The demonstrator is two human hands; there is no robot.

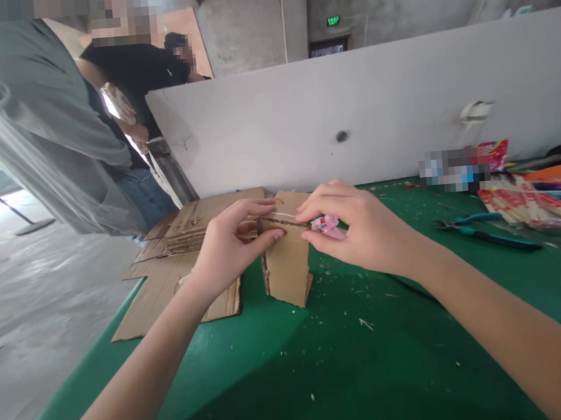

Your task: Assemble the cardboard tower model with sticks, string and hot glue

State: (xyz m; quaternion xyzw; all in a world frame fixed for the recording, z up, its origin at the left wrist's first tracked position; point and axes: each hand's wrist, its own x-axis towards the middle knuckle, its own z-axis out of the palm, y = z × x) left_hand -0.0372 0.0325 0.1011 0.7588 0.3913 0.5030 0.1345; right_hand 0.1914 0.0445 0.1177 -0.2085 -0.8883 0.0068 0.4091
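Note:
A small folded cardboard piece (287, 267) stands upright on the green table, its corrugated edges showing. My left hand (238, 236) pinches its upper left corner between thumb and fingers. At the upper right corner my right hand (342, 224) grips the same cardboard piece, thumb in front and fingers behind. A little pink object (328, 227) shows between the right thumb and fingers; its kind is hard to make out. Behind the upright piece lies more flat cardboard (280, 203), partly hidden by my hands.
Flat cardboard sheets (165, 287) lie at the left on the green table (371, 371). Teal-handled pliers (486, 232) and bundled wooden sticks in plastic (518, 207) are at the right. A white panel (264, 130) rises along the back. People (55, 124) stand at the upper left.

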